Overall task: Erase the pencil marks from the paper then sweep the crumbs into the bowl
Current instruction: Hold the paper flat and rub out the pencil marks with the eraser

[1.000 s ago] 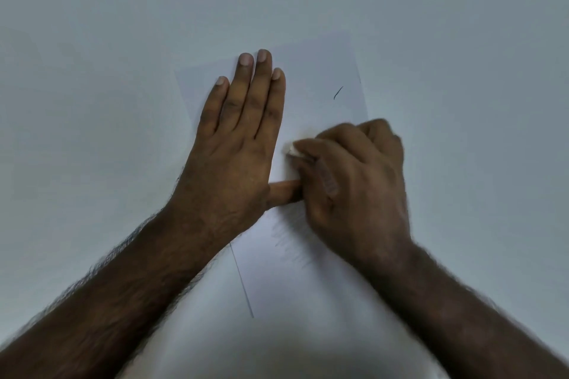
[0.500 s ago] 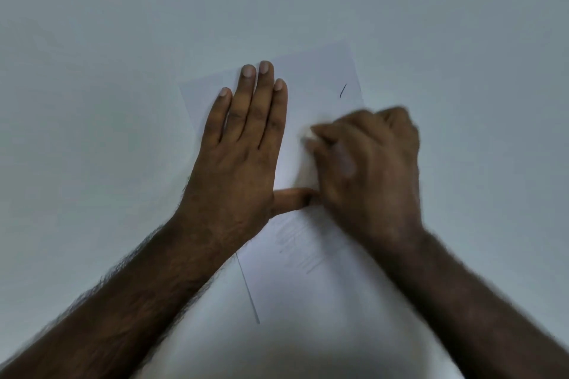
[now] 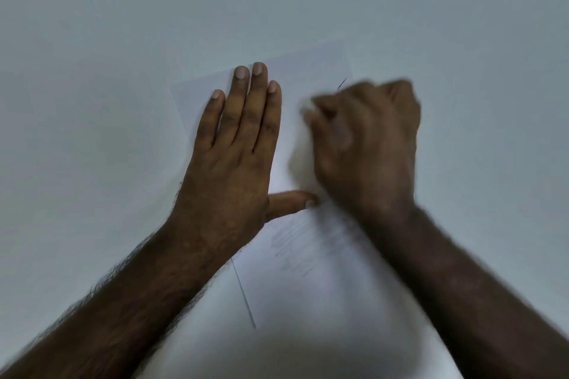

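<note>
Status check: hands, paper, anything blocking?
Left hand flat on paper. Right hand gripping eraser, blurred. Pencil marks remain. Bowl not in view.

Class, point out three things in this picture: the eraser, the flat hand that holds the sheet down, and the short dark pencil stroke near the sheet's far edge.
eraser [image 3: 307, 107], head view, its pale blurred tip.
left hand [image 3: 235, 160], head view, its back.
pencil stroke [image 3: 342, 83], head view, its middle.
</note>
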Action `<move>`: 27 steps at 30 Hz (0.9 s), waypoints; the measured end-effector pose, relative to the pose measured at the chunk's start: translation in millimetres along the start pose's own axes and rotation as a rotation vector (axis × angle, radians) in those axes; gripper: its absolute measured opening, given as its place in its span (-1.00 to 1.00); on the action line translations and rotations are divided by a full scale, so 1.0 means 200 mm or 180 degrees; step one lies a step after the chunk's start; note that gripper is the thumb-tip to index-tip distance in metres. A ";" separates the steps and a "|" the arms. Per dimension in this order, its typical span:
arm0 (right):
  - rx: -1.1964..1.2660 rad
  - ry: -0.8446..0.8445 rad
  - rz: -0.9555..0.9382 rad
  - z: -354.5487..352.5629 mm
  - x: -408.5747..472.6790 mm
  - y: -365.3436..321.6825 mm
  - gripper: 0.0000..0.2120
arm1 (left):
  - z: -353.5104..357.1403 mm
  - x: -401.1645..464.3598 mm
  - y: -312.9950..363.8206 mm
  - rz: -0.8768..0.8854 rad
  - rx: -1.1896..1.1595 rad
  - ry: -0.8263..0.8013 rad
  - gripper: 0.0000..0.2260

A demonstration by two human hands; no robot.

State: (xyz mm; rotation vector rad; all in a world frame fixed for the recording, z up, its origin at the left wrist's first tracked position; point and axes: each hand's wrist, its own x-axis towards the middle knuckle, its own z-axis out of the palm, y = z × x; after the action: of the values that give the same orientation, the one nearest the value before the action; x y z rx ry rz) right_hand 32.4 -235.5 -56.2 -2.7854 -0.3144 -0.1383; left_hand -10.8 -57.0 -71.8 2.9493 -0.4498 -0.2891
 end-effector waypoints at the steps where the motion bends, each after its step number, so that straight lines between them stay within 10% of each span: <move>1: -0.0034 0.0152 0.0105 0.02 0.08 0.02 -0.83 | 0.00 0.00 0.00 0.0001 0.0005 -0.0028 0.15; 27: 0.0366 -0.0182 0.0053 -0.08 -0.30 -0.03 -0.91 | 0.02 0.00 -0.01 0.0034 0.0091 0.0110 0.13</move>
State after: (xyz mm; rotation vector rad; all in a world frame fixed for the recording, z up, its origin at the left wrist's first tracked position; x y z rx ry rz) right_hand -27.5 -247.1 -46.3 -2.6809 -0.3033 -0.0353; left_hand -11.3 -56.2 -75.4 2.9737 -0.4690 -0.2320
